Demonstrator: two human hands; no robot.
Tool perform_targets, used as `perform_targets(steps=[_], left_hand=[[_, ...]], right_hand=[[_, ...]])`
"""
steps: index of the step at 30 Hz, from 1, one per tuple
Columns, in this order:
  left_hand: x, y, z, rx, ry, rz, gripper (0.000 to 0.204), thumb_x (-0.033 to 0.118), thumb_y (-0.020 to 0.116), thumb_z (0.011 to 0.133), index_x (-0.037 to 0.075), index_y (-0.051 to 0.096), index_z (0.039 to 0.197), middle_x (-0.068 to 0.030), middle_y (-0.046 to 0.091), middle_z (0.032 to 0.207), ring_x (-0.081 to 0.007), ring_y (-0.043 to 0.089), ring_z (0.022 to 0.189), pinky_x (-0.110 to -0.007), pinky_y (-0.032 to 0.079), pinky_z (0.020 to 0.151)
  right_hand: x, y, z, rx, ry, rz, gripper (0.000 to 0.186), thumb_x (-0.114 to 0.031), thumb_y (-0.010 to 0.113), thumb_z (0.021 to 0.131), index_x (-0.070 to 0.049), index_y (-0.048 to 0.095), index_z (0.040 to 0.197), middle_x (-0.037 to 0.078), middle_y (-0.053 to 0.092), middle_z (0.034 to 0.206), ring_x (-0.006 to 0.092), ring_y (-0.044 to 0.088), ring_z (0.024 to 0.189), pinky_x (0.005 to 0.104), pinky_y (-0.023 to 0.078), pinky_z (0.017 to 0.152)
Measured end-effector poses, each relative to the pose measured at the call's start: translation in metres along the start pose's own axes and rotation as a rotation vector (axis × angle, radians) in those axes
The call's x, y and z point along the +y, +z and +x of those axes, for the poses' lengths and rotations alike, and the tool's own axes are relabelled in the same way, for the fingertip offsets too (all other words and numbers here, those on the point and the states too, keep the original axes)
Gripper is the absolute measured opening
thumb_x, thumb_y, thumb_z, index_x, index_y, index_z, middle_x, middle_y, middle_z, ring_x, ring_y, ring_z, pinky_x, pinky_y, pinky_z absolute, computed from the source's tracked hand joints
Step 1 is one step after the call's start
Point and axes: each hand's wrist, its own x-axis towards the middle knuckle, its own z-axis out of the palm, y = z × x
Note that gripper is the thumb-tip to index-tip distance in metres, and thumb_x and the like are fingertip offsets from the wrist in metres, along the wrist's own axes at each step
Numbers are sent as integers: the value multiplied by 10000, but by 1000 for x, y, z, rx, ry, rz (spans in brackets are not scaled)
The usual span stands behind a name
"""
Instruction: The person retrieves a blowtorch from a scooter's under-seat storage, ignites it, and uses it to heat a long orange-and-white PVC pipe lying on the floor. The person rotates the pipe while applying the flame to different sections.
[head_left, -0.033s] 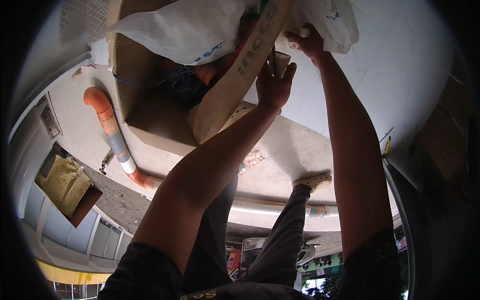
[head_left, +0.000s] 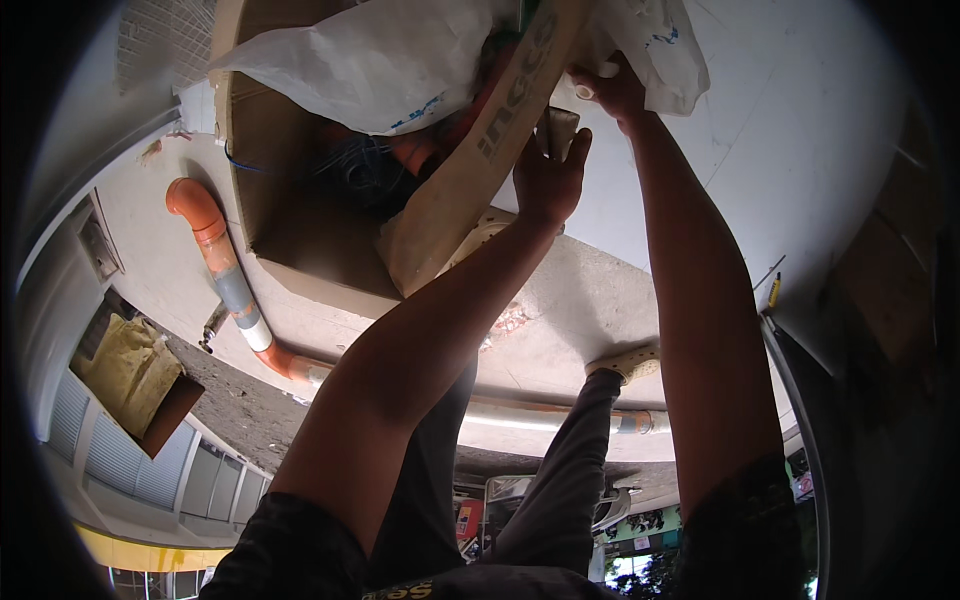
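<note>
Right hand [head_left: 622, 95] up by the plastic bag [head_left: 678, 70], fingers curled round a small white piece [head_left: 584, 91]. Left hand [head_left: 548, 188] lower, thumb spread, a pale block [head_left: 563, 128] at its fingers; can't tell if it's gripped. That block sits below the white piece, nearer the left hand, beside the slanting cardboard flap [head_left: 487, 150].

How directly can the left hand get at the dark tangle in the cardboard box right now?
Probably not directly: the cardboard flap stands between the left hand and the dark tangle, and a white bag hangs over part of the opening. It would likely need to go round the flap.
</note>
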Motion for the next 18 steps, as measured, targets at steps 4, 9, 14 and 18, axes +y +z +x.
perform_targets(steps=[4, 9, 14, 18], left_hand=[[5, 13, 36, 56, -122, -88, 932, 519, 773, 894, 28, 348, 1562, -255, 554, 1432, -352, 574, 1340, -430, 452, 1105], [1, 40, 57, 35, -265, -149, 822, 541, 648, 994, -1, 404, 1562, -226, 414, 1615, -351, 378, 1511, -442, 287, 1245], [-35, 19, 32, 100, -142, 102, 938, 378, 771, 879, 16, 303, 1608, -226, 429, 1610, -374, 423, 1491, -431, 353, 1226], [-79, -7, -7, -56, -99, 242, 892, 321, 741, 901, 62, 290, 1626, -237, 471, 1577, -380, 497, 1433, -442, 419, 1175]], right_hand=[[3, 36, 21, 107, -223, -571, 499, -362, 832, 860, -108, 673, 1259, 138, 718, 1109, 305, 730, 971, 424, 615, 830], [-18, 39, 25, -43, 40, -294, 590, -382, 818, 841, -87, 646, 1322, 221, 701, 1236, 360, 723, 1087, 424, 589, 919], [-1, 22, -17, 81, -303, 12, 605, -173, 656, 975, -60, 421, 1521, 265, 713, 1247, 319, 759, 1012, 396, 612, 833], [4, 19, -23, -193, -322, -407, 571, -164, 561, 979, -78, 447, 1531, 311, 412, 1587, 451, 578, 1323, 517, 484, 1105]])
